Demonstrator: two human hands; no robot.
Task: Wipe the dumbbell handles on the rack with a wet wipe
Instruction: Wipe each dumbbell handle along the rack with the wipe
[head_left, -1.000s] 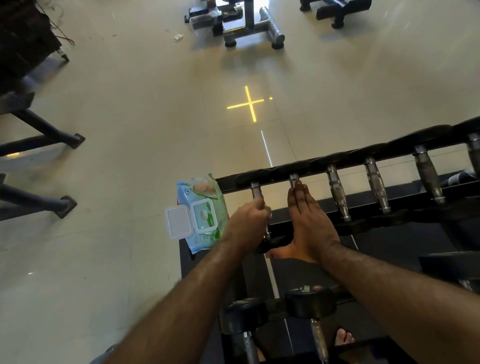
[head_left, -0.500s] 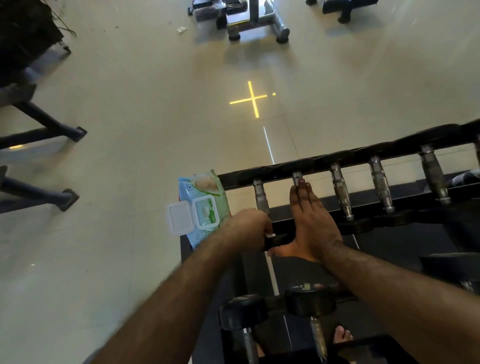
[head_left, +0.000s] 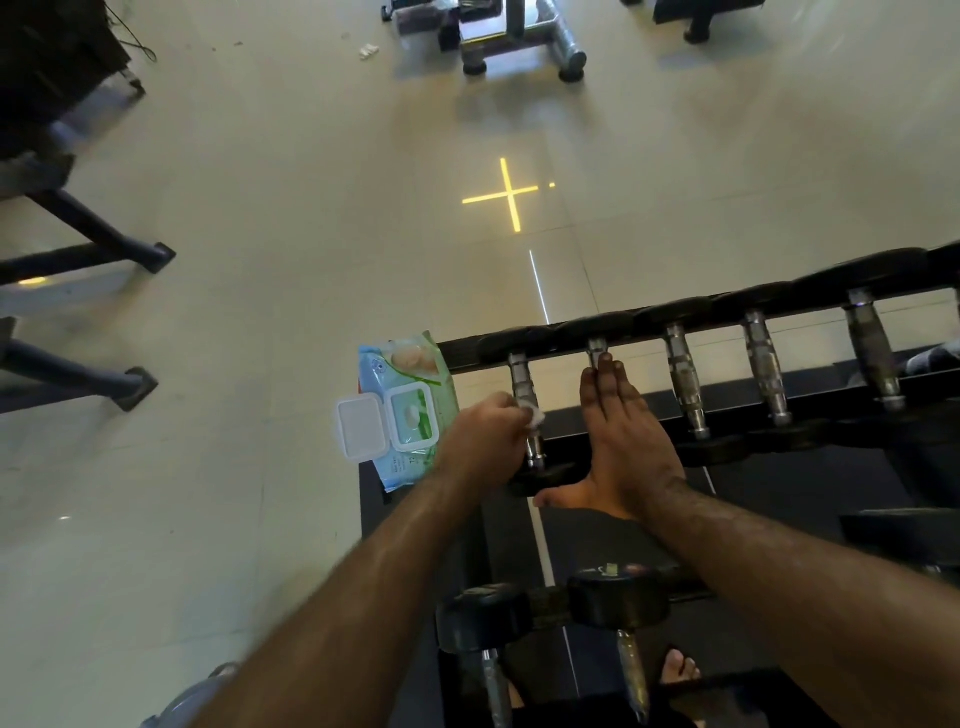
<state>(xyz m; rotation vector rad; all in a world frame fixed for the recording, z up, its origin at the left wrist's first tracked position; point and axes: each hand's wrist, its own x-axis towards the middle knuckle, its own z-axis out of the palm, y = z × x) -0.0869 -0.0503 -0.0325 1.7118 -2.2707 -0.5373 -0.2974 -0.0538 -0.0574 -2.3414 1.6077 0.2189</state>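
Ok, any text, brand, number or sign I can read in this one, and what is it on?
Wet wipe pack: small print near its lower edge, too blurred to read; no brand legible.
Dumbbell end cap: a small mark on top, unreadable.
Floor: a yellow cross, no writing.
Nothing else bears text.

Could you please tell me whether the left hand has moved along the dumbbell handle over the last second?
Yes. The left hand, holding the white wet wipe, slid down the leftmost knurled steel dumbbell handle towards the person, then partway back, while the right hand stayed flat.

A yellow cross glows on the floor below what seems a bench base.
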